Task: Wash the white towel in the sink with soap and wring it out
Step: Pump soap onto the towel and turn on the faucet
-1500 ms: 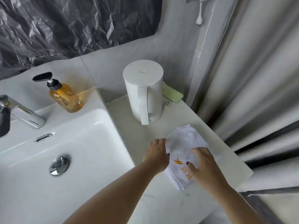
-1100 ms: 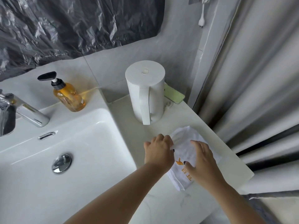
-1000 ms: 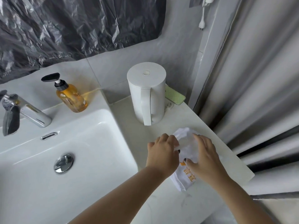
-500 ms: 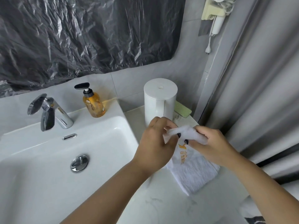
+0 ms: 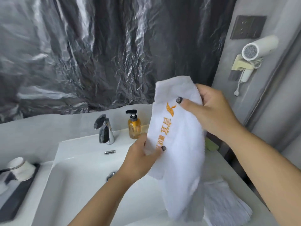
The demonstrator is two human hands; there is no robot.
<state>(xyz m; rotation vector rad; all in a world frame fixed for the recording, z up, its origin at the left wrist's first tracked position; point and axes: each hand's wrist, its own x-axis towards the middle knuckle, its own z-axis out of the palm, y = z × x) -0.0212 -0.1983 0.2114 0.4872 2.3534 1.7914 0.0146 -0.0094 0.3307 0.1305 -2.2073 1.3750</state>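
Fingers and thumbs of both our hands pinch the white terry towel with orange embroidered lettering (image 5: pixel 180 144), lifted just right of the white rectangular ceramic sink (image 5: pixel 78 181): our right hand (image 5: pixel 210 110) grips its upper edge, our left hand (image 5: pixel 140 159) its left edge lower down. We judge the washing barely begun: the towel looks dry, the chrome faucet (image 5: pixel 105 129) runs no water, and the amber pump soap bottle (image 5: pixel 134 126) stands untouched far behind the sink. Wetting, soaping, wringing remain.

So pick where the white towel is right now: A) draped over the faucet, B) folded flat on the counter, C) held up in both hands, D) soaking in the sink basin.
C: the left hand and right hand pinch the white towel in the air.
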